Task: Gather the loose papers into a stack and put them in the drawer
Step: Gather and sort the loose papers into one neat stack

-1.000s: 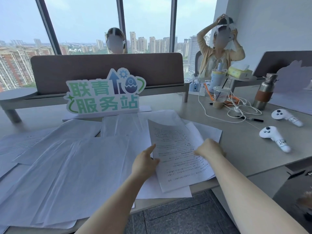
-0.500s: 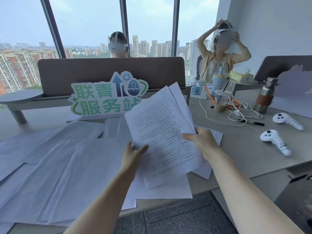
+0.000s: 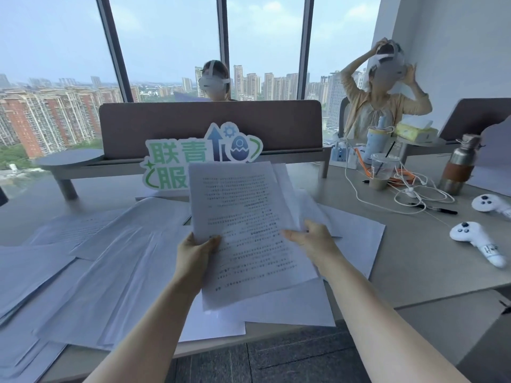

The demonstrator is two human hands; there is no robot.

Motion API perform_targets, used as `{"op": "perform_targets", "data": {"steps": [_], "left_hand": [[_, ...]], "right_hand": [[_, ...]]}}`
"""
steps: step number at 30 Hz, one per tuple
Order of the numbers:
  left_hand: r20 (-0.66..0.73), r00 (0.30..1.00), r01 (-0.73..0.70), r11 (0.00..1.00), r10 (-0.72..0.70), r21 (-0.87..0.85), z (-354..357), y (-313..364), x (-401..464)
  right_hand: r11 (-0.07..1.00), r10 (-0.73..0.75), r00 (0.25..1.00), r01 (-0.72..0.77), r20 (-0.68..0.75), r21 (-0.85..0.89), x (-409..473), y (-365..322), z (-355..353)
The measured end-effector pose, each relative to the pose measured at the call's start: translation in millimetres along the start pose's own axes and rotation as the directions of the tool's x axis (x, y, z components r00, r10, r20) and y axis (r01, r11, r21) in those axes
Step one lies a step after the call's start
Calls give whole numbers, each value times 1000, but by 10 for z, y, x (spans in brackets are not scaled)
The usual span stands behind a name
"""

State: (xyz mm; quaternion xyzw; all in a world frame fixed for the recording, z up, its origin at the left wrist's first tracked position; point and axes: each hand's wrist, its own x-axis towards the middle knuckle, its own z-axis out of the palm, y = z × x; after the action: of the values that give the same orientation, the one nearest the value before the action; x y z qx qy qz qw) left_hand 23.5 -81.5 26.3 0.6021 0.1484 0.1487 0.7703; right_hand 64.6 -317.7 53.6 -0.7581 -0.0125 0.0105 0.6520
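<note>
Centre of frame: a few white printed sheets [image 3: 246,230] held up off the grey desk [image 3: 414,255], tilted toward the camera, top edge covering part of the green and blue cut-out sign [image 3: 177,158]. Left hand [image 3: 197,254] pinches the sheets' left edge, thumb on the printed face, other fingers hidden behind. Right hand [image 3: 313,240] grips the right edge, thumb on front, fingers curled behind the paper. More loose white papers [image 3: 91,275] lie spread and overlapping across the left and lower centre of the desk. Drawer not visible. Right side of frame: two white handheld controllers [image 3: 475,241], a steel bottle [image 3: 460,164], a clear plastic cup [image 3: 383,172], tangled white cables [image 3: 414,192].
</note>
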Motion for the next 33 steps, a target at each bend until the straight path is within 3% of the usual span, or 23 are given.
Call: {"op": "perform_targets", "data": {"steps": [3, 6, 10, 15, 22, 25, 28, 33], "left_hand": [[-38, 999, -32, 997, 35, 69, -163, 36, -14], [-51, 998, -30, 990, 37, 135, -294, 22, -27], [-76, 997, 14, 986, -1, 166, -417, -55, -19], [-92, 996, 29, 985, -13, 172, -465, -88, -16], [-101, 994, 52, 984, -35, 172, -471, -87, -23], [-112, 992, 69, 986, -52, 150, -485, -62, -19], [-130, 990, 64, 989, -47, 131, -500, -1, -1], [-138, 990, 49, 992, -33, 116, -535, 80, 102]], "right_hand": [[928, 40, 990, -87, -134, -364, 73, 131, -8], [719, 121, 966, -244, -229, -650, 79, 224, -88], [523, 224, 937, -349, -269, -777, 79, 304, -85], [397, 306, 896, -428, -323, -812, 118, 275, 19], [450, 389, 865, -478, -317, -754, 192, 220, 135], [508, 309, 918, -380, -248, -773, 200, 230, 141], [639, 191, 957, -289, -217, -713, 269, 227, 43], [730, 72, 959, -238, -273, -641, 604, 167, -177]]}}
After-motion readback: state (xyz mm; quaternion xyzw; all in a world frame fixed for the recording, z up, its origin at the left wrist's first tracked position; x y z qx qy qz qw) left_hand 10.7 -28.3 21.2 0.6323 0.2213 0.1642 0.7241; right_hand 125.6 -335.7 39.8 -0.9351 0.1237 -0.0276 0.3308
